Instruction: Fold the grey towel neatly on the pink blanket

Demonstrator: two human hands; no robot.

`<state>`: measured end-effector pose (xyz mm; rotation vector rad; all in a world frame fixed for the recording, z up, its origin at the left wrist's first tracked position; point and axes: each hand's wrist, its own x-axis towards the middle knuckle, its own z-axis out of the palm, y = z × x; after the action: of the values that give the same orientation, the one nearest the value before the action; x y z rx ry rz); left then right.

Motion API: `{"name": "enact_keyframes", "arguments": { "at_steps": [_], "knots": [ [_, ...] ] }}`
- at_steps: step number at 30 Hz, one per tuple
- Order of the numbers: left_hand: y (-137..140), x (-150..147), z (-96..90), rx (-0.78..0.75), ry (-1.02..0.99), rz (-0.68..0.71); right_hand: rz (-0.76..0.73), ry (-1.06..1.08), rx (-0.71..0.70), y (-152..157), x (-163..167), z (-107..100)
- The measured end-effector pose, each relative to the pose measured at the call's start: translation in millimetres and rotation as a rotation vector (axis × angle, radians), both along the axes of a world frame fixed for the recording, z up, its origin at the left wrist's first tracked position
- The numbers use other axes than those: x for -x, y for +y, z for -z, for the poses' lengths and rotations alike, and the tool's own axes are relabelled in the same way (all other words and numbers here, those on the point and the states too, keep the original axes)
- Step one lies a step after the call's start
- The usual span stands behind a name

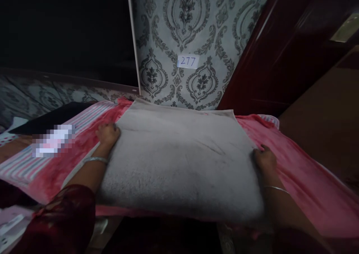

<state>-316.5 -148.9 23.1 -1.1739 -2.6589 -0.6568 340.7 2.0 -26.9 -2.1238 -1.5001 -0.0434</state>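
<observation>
A wide grey towel, or a similar plush cloth, spreads across the middle of the view with a few creases in it. Its near part hangs over the front edge and is dark and blurred. At the towel's left edge, my left hand has its fingers closed on the fabric. My right hand grips the right edge, a little lower, with its fingertips partly hidden by the cloth. Beneath the towel lies a pink plush blanket, showing on both sides.
Striped fabric and a flat dark object lie at the left. Behind stands a patterned wall with a "277" label. A large dark screen is at upper left, a dark red door frame at right.
</observation>
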Motion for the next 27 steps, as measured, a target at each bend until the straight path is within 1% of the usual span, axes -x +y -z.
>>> {"name": "enact_keyframes", "arguments": {
  "at_steps": [3,6,9,12,14,17,19,22,25,27],
  "knots": [
    [-3,-3,-0.6,-0.048,0.006,-0.010,0.090,0.107,-0.035,-1,8,3],
    [-4,2,-2.2,-0.045,-0.059,-0.013,0.083,0.140,-0.082,-1,8,10],
    [-4,9,-4.3,-0.062,-0.168,-0.025,0.072,0.176,-0.079,4,-3,17],
    [-7,15,-5.5,-0.138,-0.298,-0.011,0.010,0.283,-0.091,7,-15,20],
    [-11,19,-5.4,-0.204,-0.402,0.044,-0.049,0.363,-0.092,6,-20,19],
    [-17,25,-4.7,-0.282,-0.591,0.157,-0.122,0.417,-0.023,1,-20,13],
    [-18,30,-4.9,-0.279,-0.664,0.206,-0.178,0.414,0.014,-4,-17,7],
    [-18,36,-5.9,-0.218,-0.641,0.239,-0.257,0.395,0.040,-12,-12,-2],
    [-18,37,-5.5,-0.180,-0.590,0.283,-0.246,0.378,0.081,-18,-10,-8],
    [-19,35,-3.1,-0.174,-0.567,0.308,-0.220,0.338,0.092,-22,-9,-9]
  ]
}}
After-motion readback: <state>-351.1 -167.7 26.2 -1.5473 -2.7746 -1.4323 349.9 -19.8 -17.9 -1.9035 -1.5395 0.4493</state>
